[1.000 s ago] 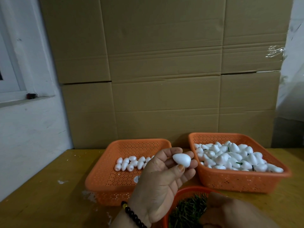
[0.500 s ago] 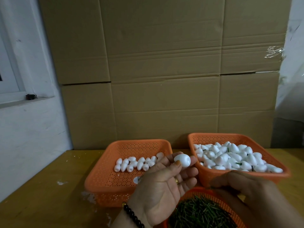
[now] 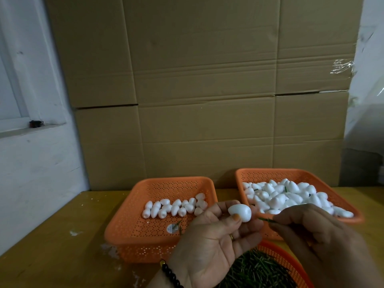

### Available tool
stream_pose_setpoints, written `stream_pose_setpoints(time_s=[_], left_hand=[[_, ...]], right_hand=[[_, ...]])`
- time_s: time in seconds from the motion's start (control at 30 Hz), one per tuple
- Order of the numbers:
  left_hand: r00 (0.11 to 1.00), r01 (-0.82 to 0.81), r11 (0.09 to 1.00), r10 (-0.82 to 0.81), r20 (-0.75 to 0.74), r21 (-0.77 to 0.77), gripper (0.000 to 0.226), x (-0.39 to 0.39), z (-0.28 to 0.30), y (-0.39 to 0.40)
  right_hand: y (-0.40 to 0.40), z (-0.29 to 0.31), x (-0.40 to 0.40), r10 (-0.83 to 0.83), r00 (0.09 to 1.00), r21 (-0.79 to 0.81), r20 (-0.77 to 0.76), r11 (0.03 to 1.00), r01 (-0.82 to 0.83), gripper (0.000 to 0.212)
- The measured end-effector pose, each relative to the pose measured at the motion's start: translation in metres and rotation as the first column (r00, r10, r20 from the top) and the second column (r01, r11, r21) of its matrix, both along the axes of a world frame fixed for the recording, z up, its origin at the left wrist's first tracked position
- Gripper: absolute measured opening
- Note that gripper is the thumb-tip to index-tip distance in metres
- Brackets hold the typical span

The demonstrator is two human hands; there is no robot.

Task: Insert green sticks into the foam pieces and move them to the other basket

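— What have you got in your hands right now?

— My left hand (image 3: 209, 242) pinches a white foam piece (image 3: 240, 212) between thumb and fingertips, blunt end turned toward my right. My right hand (image 3: 318, 235) pinches a green stick (image 3: 266, 219), its tip just beside the foam, not yet in as far as I can tell.

— What could go wrong from here?

— The stick is thin. If I come in off-centre it may skid off the rounded end or poke out through the side. Push too hard and I think it bends, or my thumb dents the foam. A loose pinch could drop the piece into the stick basket (image 3: 291, 258) at the near edge of the desk (image 3: 41, 246).

— And afterwards?

— It belongs in the right basket (image 3: 291, 173) at the far right of the desk, where finished pieces are piled. The left basket (image 3: 128, 225) holds the plain ones, so a mix-up is possible.

— Any writing to read?

— Only a small round sticker (image 3: 171, 228) on the left basket's floor; its print is too small to make out. The cardboard boxes (image 3: 197, 80) behind show no lettering.
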State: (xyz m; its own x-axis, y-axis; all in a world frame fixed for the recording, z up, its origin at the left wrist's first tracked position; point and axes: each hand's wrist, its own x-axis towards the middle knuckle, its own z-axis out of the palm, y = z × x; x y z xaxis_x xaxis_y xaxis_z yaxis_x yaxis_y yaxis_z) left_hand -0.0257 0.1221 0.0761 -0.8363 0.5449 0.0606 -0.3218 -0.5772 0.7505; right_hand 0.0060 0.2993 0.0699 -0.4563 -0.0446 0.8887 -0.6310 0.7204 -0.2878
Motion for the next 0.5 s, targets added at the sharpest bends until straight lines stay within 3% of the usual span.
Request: stream_pose_setpoints(time_s=[0.17, 0.33, 0.5], left_hand=[[1.000, 0.019, 1.000, -0.019, -0.016, 0.001, 0.033, 0.0028, 0.0009, 0.0021], [0.999, 0.007, 0.999, -0.008, -0.034, -0.043, 0.039, 0.0035, 0.0006, 0.0033], [0.999, -0.006, 0.998, 0.002, -0.054, -0.067, 0.039, 0.0043, 0.0005, 0.0048]], right_hand=[[-0.0002, -0.0053, -0.0032, -0.013, 1.000, 0.010, -0.014, 1.000, 0.013, 0.026], [-0.0018, -0.0037, -0.0019, -0.004, 1.000, 0.003, -0.023, 1.000, 0.004, 0.047], [-0.0013, -0.0066, -0.0029, -0.041, 0.997, 0.033, -0.065, 0.999, 0.043, 0.045]])
